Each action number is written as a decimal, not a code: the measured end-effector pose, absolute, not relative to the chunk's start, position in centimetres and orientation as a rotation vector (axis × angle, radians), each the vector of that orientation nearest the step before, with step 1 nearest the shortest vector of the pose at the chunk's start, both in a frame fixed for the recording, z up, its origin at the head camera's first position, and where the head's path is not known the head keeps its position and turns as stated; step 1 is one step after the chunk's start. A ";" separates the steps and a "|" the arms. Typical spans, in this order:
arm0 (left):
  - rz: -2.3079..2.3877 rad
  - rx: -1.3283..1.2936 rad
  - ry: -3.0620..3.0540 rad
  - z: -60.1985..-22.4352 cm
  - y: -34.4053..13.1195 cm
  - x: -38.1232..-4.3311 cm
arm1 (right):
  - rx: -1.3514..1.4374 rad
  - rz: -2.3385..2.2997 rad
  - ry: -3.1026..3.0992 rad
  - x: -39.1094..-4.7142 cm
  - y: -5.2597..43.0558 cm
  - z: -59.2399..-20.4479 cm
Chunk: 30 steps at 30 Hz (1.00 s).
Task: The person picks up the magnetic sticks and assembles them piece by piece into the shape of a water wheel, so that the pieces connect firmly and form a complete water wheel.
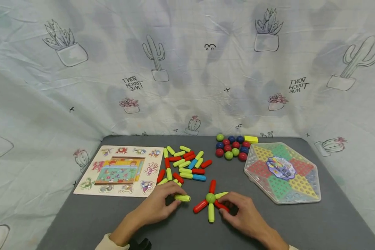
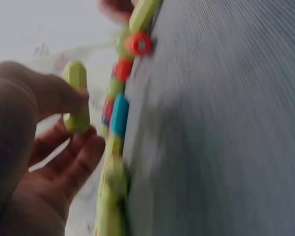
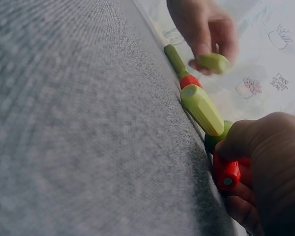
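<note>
My left hand (image 1: 159,203) pinches a yellow-green magnetic stick (image 1: 182,198) between thumb and fingers, held above the table in the left wrist view. To its right lies a star shape: a green ball (image 1: 210,198) with several red and yellow-green sticks pointing outward from it. My right hand (image 1: 244,213) grips a red magnetic stick (image 3: 226,173) on the star's lower right, thumb against its side. A yellow-green stick (image 1: 211,213) of the star points toward me, and another red stick (image 1: 200,206) points to the lower left.
Loose red, yellow-green and blue sticks (image 1: 199,177) lie in a pile beyond my left hand. Red, blue and green balls (image 1: 228,155) cluster at the back beside a yellow block (image 1: 251,139). A picture puzzle board (image 1: 93,189) is at left, a hexagonal board-game box (image 1: 282,173) at right.
</note>
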<state>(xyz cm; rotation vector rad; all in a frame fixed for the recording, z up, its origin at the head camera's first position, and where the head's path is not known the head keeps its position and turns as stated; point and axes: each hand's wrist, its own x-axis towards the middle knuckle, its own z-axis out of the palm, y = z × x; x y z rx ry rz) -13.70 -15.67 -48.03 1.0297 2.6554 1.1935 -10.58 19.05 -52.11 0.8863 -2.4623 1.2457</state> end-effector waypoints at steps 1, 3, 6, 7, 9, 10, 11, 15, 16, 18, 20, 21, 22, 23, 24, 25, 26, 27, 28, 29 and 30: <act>1.207 1.027 2.651 -48.0 -14.9 -13.9 | 0.886 1.241 -2.465 -10.6 19.1 -52.1; 1.190 1.043 2.651 -48.2 -13.5 -14.2 | 0.895 1.241 -2.471 -10.7 19.1 -52.2; 1.131 1.063 2.638 -48.7 -11.9 -14.8 | 0.942 1.245 -2.460 -10.7 19.1 -52.3; 1.115 1.063 2.627 -48.9 -11.5 -15.0 | 0.953 1.254 -2.460 -10.7 19.1 -52.3; 1.109 1.053 2.598 -49.2 -10.9 -15.2 | 0.971 1.263 -2.459 -10.6 19.1 -52.4; 1.111 1.042 2.588 -49.3 -10.8 -15.3 | 0.969 1.269 -2.466 -10.6 19.1 -52.4; 1.119 1.036 2.579 -49.4 -10.6 -15.3 | 0.969 1.269 -2.470 -10.6 19.1 -52.4; 1.158 1.021 2.564 -49.6 -10.3 -15.7 | 0.970 1.287 -2.467 -10.6 19.4 -52.2; 1.162 1.025 2.568 -49.6 -10.3 -15.7 | 0.983 1.290 -2.441 -10.7 19.4 -52.2; 1.172 1.028 2.588 -49.5 -10.2 -15.7 | 0.996 1.283 -2.362 -10.7 19.4 -52.2; 1.180 1.027 2.640 -49.5 -10.0 -15.6 | 0.967 1.242 -2.282 -10.8 19.3 -52.2; 1.192 1.027 2.676 -49.4 -10.0 -15.5 | 0.939 1.222 -2.256 -10.9 19.3 -52.1; 1.206 1.026 2.715 -49.3 -9.8 -15.4 | 0.908 1.196 -2.239 -11.0 19.3 -52.1; 1.220 1.027 2.755 -49.2 -9.6 -15.3 | 0.871 1.174 -2.245 -11.0 19.3 -52.1; 1.241 1.028 2.788 -49.2 -9.5 -15.2 | 0.840 1.161 -2.267 -11.0 19.4 -52.2; 1.255 1.039 2.815 -49.1 -9.3 -15.0 | 0.819 1.148 -2.298 -11.0 19.4 -52.2; 1.263 1.061 2.836 -49.0 -9.1 -14.8 | 0.810 1.148 -2.334 -11.0 19.4 -52.2; 1.255 1.088 2.852 -48.9 -8.9 -14.6 | 0.808 1.154 -2.371 -11.0 19.4 -52.2; 1.238 1.124 2.864 -48.9 -8.6 -14.3 | 0.813 1.161 -2.402 -11.0 19.5 -52.3; 1.207 1.157 2.876 -48.8 -8.4 -14.0 | 0.826 1.170 -2.429 -10.9 19.5 -52.3; 1.168 1.187 2.885 -48.7 -8.2 -13.8 | 0.842 1.189 -2.446 -10.9 19.5 -52.4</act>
